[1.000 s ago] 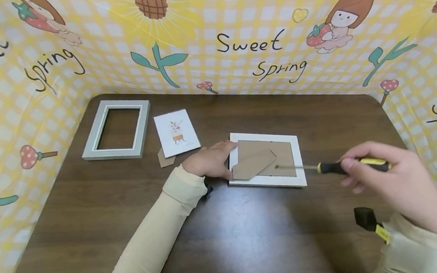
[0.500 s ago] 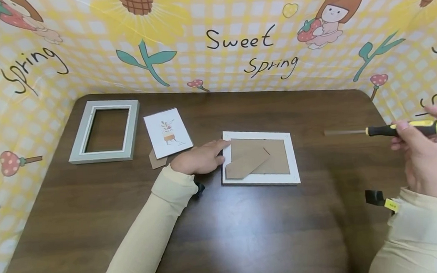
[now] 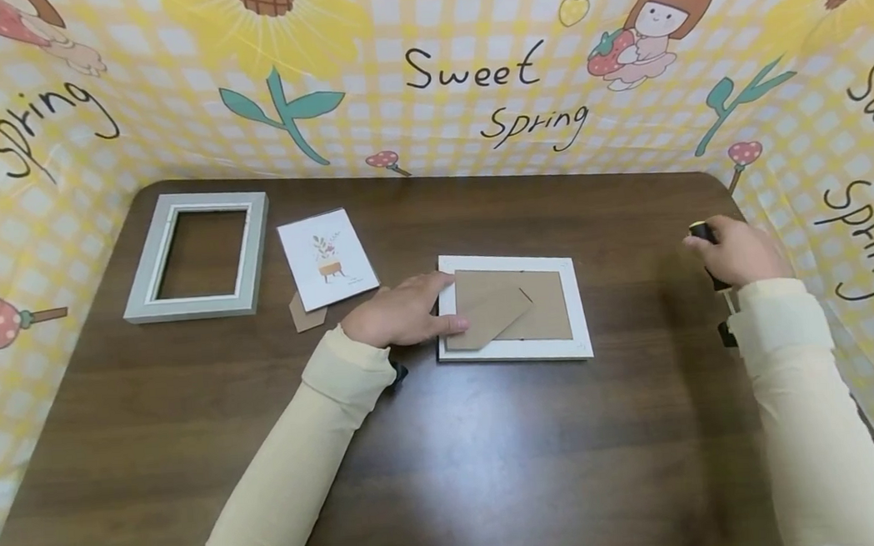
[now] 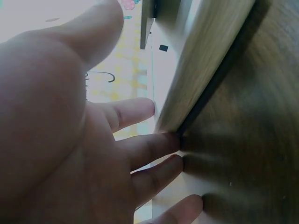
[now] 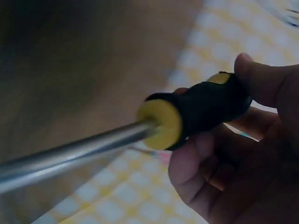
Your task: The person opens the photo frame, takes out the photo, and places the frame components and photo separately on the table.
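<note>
A white picture frame (image 3: 581,314) lies back side up on the table, its brown backing board (image 3: 550,287) and angled stand flap (image 3: 485,324) showing. My left hand (image 3: 402,310) is at its left edge, the thumb over the flap's end in the head view. In the left wrist view the extended fingers (image 4: 149,149) reach the frame's side (image 4: 205,65) and the tabletop. Over the table's right side, my right hand (image 3: 747,250) grips a black-and-yellow screwdriver (image 3: 721,276) by its handle. Its metal shaft (image 5: 84,151) points back toward my forearm; the tip is outside the right wrist view.
A grey picture frame (image 3: 255,251) with an open middle lies at the back left. Beside it is a white card (image 3: 327,267) with a plant drawing, a brown cardboard piece (image 3: 308,314) sticking out beneath. Yellow checked cloth (image 3: 452,21) walls the dark wooden table (image 3: 449,473).
My right hand has carried the screwdriver from over the white frame to the right, and its shaft has swung round toward me. My left thumb has shifted onto the flap.
</note>
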`<state>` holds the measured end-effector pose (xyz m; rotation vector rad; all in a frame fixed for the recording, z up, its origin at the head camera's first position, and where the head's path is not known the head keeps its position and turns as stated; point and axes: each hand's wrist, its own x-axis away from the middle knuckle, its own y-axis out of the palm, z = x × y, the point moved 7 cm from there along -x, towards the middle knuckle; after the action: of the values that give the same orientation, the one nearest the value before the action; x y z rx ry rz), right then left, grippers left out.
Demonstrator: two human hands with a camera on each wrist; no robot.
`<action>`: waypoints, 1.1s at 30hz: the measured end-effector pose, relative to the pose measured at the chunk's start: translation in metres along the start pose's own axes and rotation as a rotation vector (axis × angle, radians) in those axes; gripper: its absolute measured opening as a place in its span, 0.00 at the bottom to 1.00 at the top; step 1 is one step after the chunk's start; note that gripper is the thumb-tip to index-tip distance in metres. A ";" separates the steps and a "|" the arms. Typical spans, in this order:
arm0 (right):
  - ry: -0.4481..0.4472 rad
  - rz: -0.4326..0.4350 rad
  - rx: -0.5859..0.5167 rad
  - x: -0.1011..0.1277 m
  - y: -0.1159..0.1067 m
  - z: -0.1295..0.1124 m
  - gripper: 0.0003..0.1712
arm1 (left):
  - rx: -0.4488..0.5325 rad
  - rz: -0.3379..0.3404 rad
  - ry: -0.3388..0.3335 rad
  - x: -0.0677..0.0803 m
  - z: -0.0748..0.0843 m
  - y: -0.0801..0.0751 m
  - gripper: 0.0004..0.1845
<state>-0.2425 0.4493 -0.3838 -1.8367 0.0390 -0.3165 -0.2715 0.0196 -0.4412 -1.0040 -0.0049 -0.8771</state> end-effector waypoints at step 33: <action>0.102 0.159 0.124 -0.004 0.019 0.004 0.29 | -0.090 0.061 -0.082 -0.002 0.006 0.006 0.46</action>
<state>-0.2426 0.4484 -0.4042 -1.6822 0.2300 -0.2943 -0.2670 0.0267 -0.4432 -1.1182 -0.0039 -0.7853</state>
